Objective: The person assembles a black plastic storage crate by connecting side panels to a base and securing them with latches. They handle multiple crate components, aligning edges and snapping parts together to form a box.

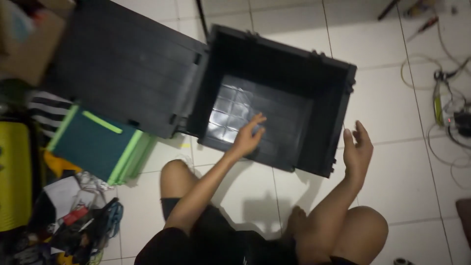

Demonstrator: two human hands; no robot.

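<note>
One black plastic crate [274, 98] on the floor [392, 176], hinged lid [122, 73] thrown open, nothing inside; my left hand [248, 137] reaches in, fingers spread, right hand [357, 154] open beside its wall, holding nothing.

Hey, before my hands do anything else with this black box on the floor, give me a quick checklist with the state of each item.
1. Box open: ok, lid swung flat to its left.
2. Box inside free of things: ok, only the ribbed bottom shows.
3. Left hand placed: ok, fingers spread over the near wall, holding nothing.
4. Right hand free: ok, open, beside the box's right corner, not touching.
5. Hinges sound: cannot tell, too dark.
6. Floor around: not ok, cables to the right, green folder and clutter to the left.
</note>
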